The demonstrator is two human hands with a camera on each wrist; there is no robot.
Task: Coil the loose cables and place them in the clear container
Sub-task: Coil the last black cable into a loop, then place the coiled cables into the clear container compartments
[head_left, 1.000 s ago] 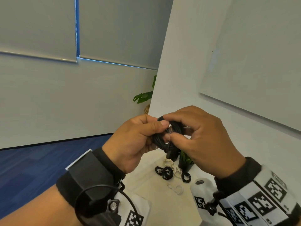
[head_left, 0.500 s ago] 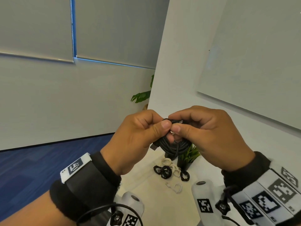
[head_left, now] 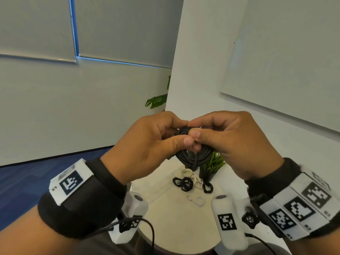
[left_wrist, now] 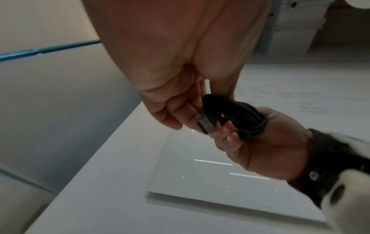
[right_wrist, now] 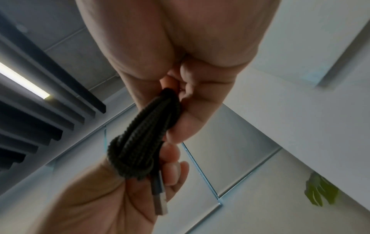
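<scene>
I can read no words anywhere; the only marks are black and white square codes on the wrist bands (head_left: 70, 183). My left hand (head_left: 147, 144) and my right hand (head_left: 233, 142) are up in the air above the round table (head_left: 171, 227), and both hold the same black cable (head_left: 193, 157), which is wound into a small coil. The fingers of each hand are curled in, with thumb and fingertips pinching the top of the coil, and the two thumbs touch each other. From the right wrist view I see the coil squeezed flat between the hands, and its silver plug (right_wrist: 160, 204) pokes out past my left fingers (right_wrist: 172, 171). On the table, under the coil, lie three small black coiled cables (head_left: 186, 184) and some white coiled cables (head_left: 187, 173) close together, just beside a little green plant in a dark pot (head_left: 209, 170). One loose white cable (head_left: 197, 200) lies nearer to me than that bunch. I cannot make out a clear container in any view.
</scene>
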